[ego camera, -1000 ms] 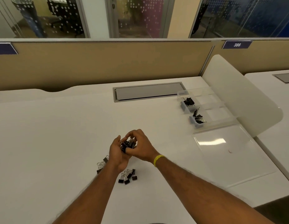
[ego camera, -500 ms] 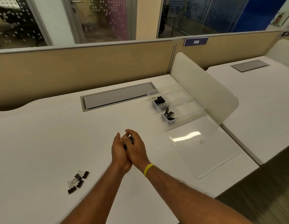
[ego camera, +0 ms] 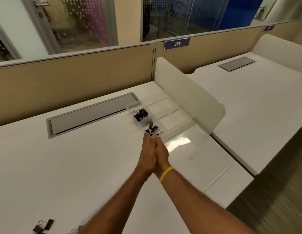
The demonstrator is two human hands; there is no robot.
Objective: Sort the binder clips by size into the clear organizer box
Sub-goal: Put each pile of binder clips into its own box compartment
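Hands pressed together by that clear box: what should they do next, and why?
Probably part the left hand and right hand slightly: their fingertips are at the clear box's near compartment, beside black clips, so anything carried should drop in.

White digits "386" are showing on a dark blue plate sitting at the top of the tan partition — a second plate farther right is showing only a blur.

White desks stand against tan partitions below glass walls.
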